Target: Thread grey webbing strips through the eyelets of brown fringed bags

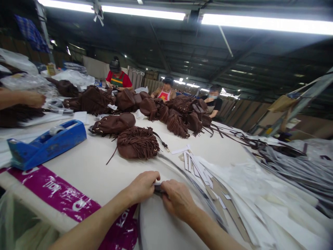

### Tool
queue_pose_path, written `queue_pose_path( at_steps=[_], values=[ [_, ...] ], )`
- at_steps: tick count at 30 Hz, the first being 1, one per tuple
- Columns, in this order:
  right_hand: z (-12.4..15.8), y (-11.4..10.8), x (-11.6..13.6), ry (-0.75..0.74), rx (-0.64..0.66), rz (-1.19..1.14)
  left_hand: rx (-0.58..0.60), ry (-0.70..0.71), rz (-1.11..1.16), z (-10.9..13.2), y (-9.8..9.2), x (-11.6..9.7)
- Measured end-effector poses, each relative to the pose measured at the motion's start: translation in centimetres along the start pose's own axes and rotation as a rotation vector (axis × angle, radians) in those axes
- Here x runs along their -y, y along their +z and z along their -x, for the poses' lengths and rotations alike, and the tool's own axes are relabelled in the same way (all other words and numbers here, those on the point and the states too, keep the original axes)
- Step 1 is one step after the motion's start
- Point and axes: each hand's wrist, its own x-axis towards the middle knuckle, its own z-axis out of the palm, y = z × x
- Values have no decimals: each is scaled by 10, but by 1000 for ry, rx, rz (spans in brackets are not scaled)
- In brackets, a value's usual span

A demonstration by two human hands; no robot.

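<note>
Over the near part of the table, my left hand and my right hand are close together. Both are closed on a dark strap, with a bit of white at its upper edge by my left fingertips. Fingers hide much of the strap. A greyish, plastic-covered length hangs below my left hand; I cannot tell if it is the same piece. Another plastic-covered strap curves past my right hand. Beyond my hands lies a brown fringed bag, and a smoother brown bag sits behind it.
A blue tape dispenser stands at left, near a purple printed strip. White paper strips and white sheets lie right. Wrapped straps lie farther right. Brown bags are heaped behind. Another person's arm enters left; several co-workers stand beyond.
</note>
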Motion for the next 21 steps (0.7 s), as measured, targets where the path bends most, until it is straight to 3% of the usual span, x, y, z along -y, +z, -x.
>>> queue_pose_path(
  at_steps=[6,13,17,21],
  values=[
    [2,8,11,129,-128,-5,-50,-73,-2,-3,8,2],
    [-3,12,15,315,-117,-17,-109,-101,-18,-1,16,-7],
    [2,11,13,199,-128,-34,-128,-100,7,-2,18,-3],
    [7,11,12,130,-147,-66,-88,7,55,-1,16,0]
  ],
)
